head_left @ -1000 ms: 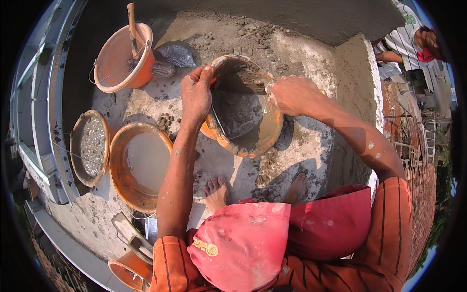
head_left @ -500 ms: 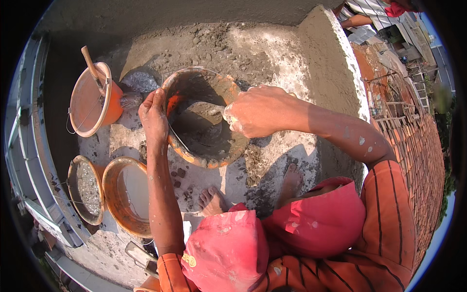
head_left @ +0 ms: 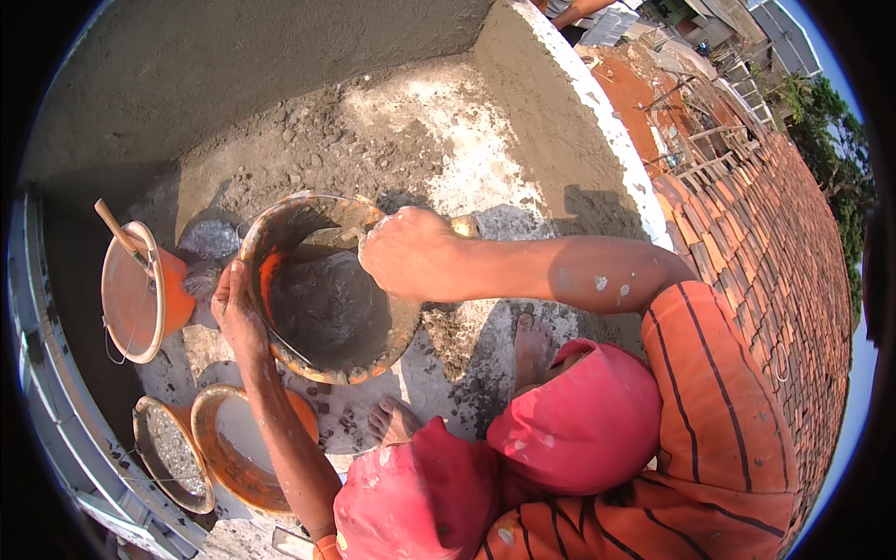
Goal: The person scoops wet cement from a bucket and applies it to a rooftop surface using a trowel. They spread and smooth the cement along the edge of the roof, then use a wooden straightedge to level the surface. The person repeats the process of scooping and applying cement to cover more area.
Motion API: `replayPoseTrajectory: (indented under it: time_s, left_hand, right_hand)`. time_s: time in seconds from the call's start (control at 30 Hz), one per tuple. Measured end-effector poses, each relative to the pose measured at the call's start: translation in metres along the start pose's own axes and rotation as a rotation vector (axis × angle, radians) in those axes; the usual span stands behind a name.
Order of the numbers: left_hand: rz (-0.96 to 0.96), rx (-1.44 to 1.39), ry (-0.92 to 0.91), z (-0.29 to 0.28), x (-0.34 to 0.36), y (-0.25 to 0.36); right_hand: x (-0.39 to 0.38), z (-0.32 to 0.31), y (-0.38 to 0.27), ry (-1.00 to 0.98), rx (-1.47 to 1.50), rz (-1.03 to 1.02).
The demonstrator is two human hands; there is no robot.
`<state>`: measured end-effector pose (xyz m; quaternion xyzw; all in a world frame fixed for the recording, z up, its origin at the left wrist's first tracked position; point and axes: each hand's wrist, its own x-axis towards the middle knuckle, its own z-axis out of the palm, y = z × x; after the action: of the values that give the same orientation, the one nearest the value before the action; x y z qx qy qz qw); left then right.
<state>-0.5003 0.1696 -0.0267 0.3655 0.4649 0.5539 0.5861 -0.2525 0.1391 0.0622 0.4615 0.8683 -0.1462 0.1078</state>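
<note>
A round orange bucket (head_left: 403,338), caked with cement, stands on the rough floor in front of me. Wet grey mortar (head_left: 329,303) fills its lower part. My left hand (head_left: 241,313) is closed on the left side of the bucket's rim. Over the right part of the opening, my right hand (head_left: 415,252) is wrapped round a trowel, whose handle end (head_left: 464,226) pokes out behind the fist. Its mortar-coated blade (head_left: 334,239) lies toward the far inner side of the bucket, partly lost against the grey mix.
An orange bucket (head_left: 175,291) with a wooden-handled tool stands left, beside a clear plastic bag (head_left: 210,240). Nearer are a bucket of pale liquid (head_left: 207,411) and a bucket of gritty grey material (head_left: 170,457). A low wall (head_left: 607,121) borders a tiled roof; another person's arm (head_left: 581,9) shows beyond.
The trowel blade has moved from the middle of the bucket toward its far side, and my right fist has turned. My left hand keeps its hold on the rim. The whole view has shifted.
</note>
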Motion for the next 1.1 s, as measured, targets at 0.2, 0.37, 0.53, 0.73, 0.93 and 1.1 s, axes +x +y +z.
replayPoseTrajectory:
  time_s: [0.2,0.37,0.53,0.73,0.93,1.1]
  left_hand:
    - [-0.005,-0.041,-0.011,-0.004,0.005,-0.003]
    - [0.019,-0.077,-0.013,0.000,0.006,-0.007]
    - [0.026,-0.055,0.025,0.004,0.006,-0.004]
    - [0.051,0.011,0.020,0.016,-0.001,-0.002]
    - [0.091,0.201,0.050,0.046,-0.011,0.002]
    - [0.058,0.152,0.073,0.041,-0.009,0.003]
  right_hand:
    - [-0.018,-0.002,-0.011,-0.250,0.015,-0.070]
    - [-0.008,-0.011,0.011,-0.042,-0.018,0.029]
    - [-0.008,0.015,-0.005,-0.304,-0.001,-0.094]
    - [-0.008,-0.033,0.026,0.010,-0.114,0.073]
    - [0.022,0.045,0.035,-0.260,0.008,0.098]
    - [-0.004,0.060,0.044,-0.241,0.285,0.080]
